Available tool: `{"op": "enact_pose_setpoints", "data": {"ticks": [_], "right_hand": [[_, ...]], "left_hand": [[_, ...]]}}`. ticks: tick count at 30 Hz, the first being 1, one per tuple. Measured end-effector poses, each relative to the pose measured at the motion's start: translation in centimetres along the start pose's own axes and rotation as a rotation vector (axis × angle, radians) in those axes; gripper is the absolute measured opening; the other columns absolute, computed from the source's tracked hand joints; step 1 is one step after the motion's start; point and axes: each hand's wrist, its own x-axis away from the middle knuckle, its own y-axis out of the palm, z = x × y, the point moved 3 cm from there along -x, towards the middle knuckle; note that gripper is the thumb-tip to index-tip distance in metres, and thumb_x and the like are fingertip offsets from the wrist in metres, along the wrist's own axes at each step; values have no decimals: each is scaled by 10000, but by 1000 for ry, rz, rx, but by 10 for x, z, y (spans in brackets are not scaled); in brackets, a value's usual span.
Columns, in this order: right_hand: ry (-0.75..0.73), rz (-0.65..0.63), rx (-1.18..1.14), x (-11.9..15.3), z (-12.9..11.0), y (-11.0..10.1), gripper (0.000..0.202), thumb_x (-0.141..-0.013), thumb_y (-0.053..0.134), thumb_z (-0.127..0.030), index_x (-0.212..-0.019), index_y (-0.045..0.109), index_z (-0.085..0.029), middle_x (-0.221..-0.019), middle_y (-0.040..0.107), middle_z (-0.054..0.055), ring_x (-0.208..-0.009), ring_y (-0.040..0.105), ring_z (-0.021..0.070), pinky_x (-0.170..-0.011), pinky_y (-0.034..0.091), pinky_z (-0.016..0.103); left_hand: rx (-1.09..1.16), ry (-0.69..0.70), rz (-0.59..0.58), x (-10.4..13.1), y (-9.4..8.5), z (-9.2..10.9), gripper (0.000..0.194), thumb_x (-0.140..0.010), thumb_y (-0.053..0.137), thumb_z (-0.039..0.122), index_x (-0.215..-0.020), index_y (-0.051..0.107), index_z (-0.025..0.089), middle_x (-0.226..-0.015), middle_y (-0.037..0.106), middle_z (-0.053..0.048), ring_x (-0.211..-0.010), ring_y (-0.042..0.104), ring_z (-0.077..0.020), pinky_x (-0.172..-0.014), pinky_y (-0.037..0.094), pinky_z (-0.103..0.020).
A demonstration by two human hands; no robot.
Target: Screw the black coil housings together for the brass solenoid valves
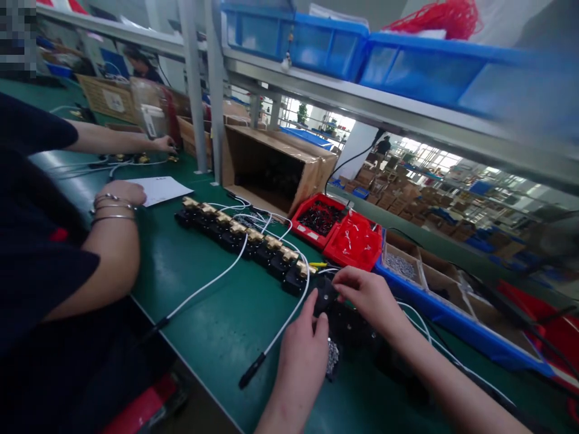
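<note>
A small black plastic housing (326,293) sits between my two hands at the end of a row of brass-and-black valve units (244,236). My left hand (304,343) grips the housing's near side with index finger and thumb. My right hand (367,295) pinches its far right edge, its fingers closed. Small metal screws (332,357) lie in a dark holder just right of my left hand. More dark parts (350,325) lie under my right wrist, partly hidden. A white cable (284,322) with a black connector (251,371) runs across the green table beside my left hand.
Red bins (357,241) and a blue divided tray (425,283) line the back right. Behind the valve row lies an open cardboard box (271,169). Blue crates (298,42) stand on the shelf above. At left a co-worker's arm (115,241) rests by white paper (158,190).
</note>
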Motion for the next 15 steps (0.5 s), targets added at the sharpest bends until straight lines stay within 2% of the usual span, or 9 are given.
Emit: {"op": "enact_pose_setpoints", "data": {"ticks": [3,5,10,15], "right_hand": [[-22,-17,89,-12,2,4,192,-982,668,-342,-993,673,-151,-977,691,29,-871,676,163,-824,592,364],[-23,-10,149,-19,2,7,189,-973,678,-340,-990,673,-152,-1031,685,41,-938,668,179,-863,582,387],[17,-16,250,-30,1,15,204,-975,673,-348,-1028,668,-151,-1058,679,48,-946,666,184,-857,583,388],[25,-29,312,-33,-4,17,203,-974,675,-346,-1032,668,-152,-1067,676,49,-948,664,184,-854,583,385]], "left_hand": [[-90,-3,-13,-4,0,2,577,-976,445,301,-1552,415,297,-1330,687,-80,-1203,650,-241,-1043,447,-354],[-162,-12,-28,-6,0,3,600,-979,445,296,-1575,372,279,-1347,678,-108,-1215,652,-261,-1043,454,-372],[-269,-6,-34,-11,-2,4,638,-979,447,275,-1602,307,255,-1346,674,-150,-1221,655,-300,-1018,480,-402],[-275,-3,-32,-14,-3,3,624,-975,462,265,-1587,338,272,-1385,656,-136,-1236,650,-290,-1033,481,-399]]}}
